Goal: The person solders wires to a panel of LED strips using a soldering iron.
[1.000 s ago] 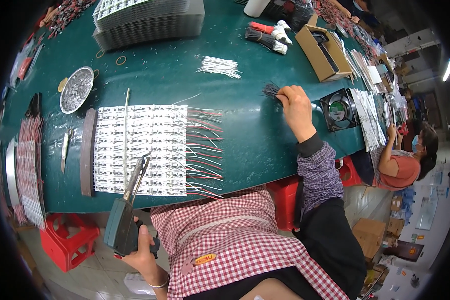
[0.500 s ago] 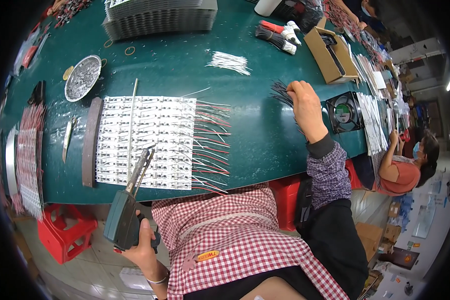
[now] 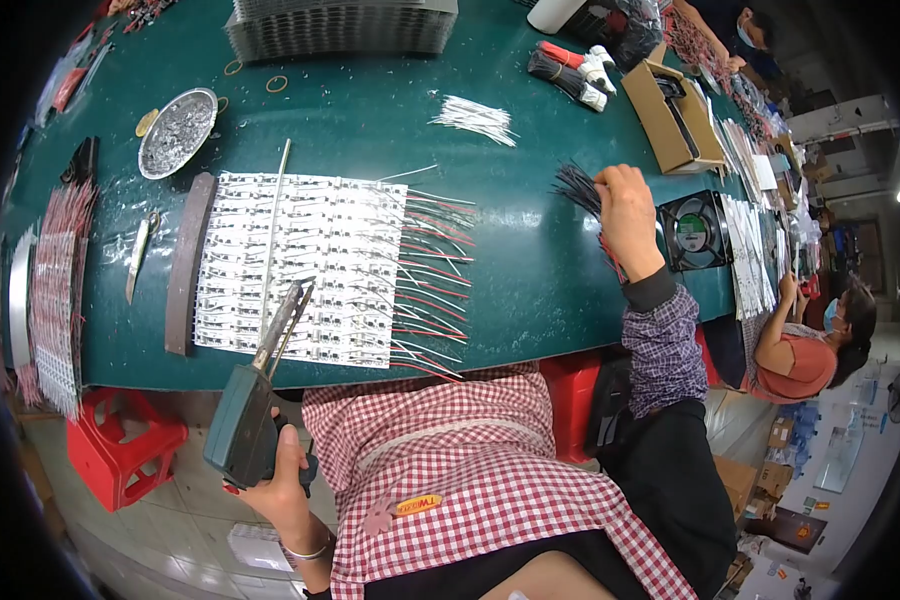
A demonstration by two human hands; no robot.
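My left hand (image 3: 287,492) is closed around the handle of a dark green soldering gun (image 3: 238,430). Its long metal tip points over a white panel of small circuit boards (image 3: 355,270); I cannot tell whether it touches. Red, black and white wires (image 3: 435,285) stick out from the panel's right edge. A thin pale rod (image 3: 276,225) lies across the panel, and a brown bar (image 3: 189,268) runs along its left side. On the right, my right hand (image 3: 630,215) is closed, its bent fingertips at a bundle of black wires (image 3: 575,187). Red wires (image 3: 611,256) show below that hand.
Beyond the panel are a metal bowl (image 3: 178,133), loose white wires (image 3: 475,119) and stacked panels (image 3: 340,35). A cardboard box (image 3: 670,120) and a black fan (image 3: 695,230) stand right of my hand. Tweezers (image 3: 141,256) lie left. A co-worker (image 3: 805,345) sits at far right.
The view has shifted slightly, so the tabletop things sit a little higher and most farther right. Both hands keep their grips, the right still at the black wires.
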